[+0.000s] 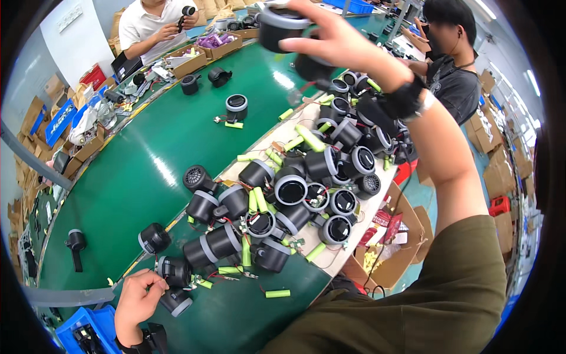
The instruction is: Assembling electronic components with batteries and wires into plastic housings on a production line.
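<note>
My right hand [342,40] is raised over the far part of the bench, fingers wrapped round a black cylindrical housing with a grey ring [284,26]. A second black housing [313,67], blurred, hangs just below that hand with a wire; whether the hand grips it too is unclear. Low at the left, my left hand [141,292] is closed, fingers curled in, and anything between them is hidden. It is beside a black housing [175,270] at the near end of a heap of similar housings [292,187]. Light-green battery cells [311,138] with thin wires lie among them.
The green bench [141,171] curves away to the left, with loose housings [236,107] on it. A blue bin [88,330] stands near left. Cardboard box [392,259] is below the right edge. Two people [156,32] work at the far side and right.
</note>
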Motion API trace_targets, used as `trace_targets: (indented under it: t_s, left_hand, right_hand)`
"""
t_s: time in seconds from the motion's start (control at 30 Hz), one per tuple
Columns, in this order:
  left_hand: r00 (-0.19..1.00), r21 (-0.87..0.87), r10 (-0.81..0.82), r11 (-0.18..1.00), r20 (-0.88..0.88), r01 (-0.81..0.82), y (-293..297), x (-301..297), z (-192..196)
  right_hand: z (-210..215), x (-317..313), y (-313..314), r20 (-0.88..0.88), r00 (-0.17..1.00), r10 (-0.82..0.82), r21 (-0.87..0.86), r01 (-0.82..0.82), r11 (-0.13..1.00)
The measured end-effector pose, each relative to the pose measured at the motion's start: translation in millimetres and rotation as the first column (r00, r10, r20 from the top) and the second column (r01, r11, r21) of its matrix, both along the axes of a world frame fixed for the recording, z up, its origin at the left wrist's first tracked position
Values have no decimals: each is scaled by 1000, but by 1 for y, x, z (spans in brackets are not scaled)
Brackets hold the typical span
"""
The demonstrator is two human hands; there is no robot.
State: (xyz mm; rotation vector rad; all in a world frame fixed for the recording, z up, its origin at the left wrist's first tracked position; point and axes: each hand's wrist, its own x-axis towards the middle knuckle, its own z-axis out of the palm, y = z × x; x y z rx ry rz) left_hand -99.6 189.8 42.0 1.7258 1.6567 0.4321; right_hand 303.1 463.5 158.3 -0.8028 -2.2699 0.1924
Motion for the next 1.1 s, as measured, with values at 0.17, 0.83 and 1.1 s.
trace_targets:
  t_s: [0.17, 0.83, 1.1]
  left_hand:
    - [995, -101, 4, 995, -101, -15, -9, 9, -12]
    - [916, 158, 399, 903, 41, -400, -62, -22, 2]
    - [893, 121, 447, 885, 53, -450, -60, -23, 5]
  right_hand:
    - [-15, 74, -56, 188, 945, -267, -89, 287, 954]
    - [-88, 113, -25, 587, 766, -262, -234, 470, 851]
    - [-55, -4, 20, 659, 739, 138, -241, 33, 970]
